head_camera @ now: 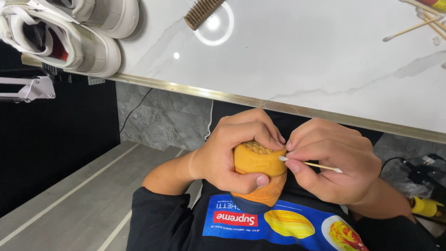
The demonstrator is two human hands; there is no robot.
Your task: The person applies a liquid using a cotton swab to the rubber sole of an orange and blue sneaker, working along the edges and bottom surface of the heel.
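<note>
My left hand [226, 155] is wrapped around an orange shoe [259, 163], held close to my chest below the table edge. Its rubber end with a bumpy textured patch points up, and my thumb presses its lower side. My right hand [337, 165] pinches a thin cotton swab [310, 164] between thumb and fingers. The swab's white tip touches the right side of the shoe's orange rubber. The rest of the shoe is hidden behind my hands and my dark printed shirt.
A white marble table [297, 56] with a gold edge lies ahead. Two white sneakers [69, 32] sit at its far left, a bristle brush [203, 12] at the top, loose cotton swabs [411, 28] at top right. A yellow object [425, 206] and cables lie at right.
</note>
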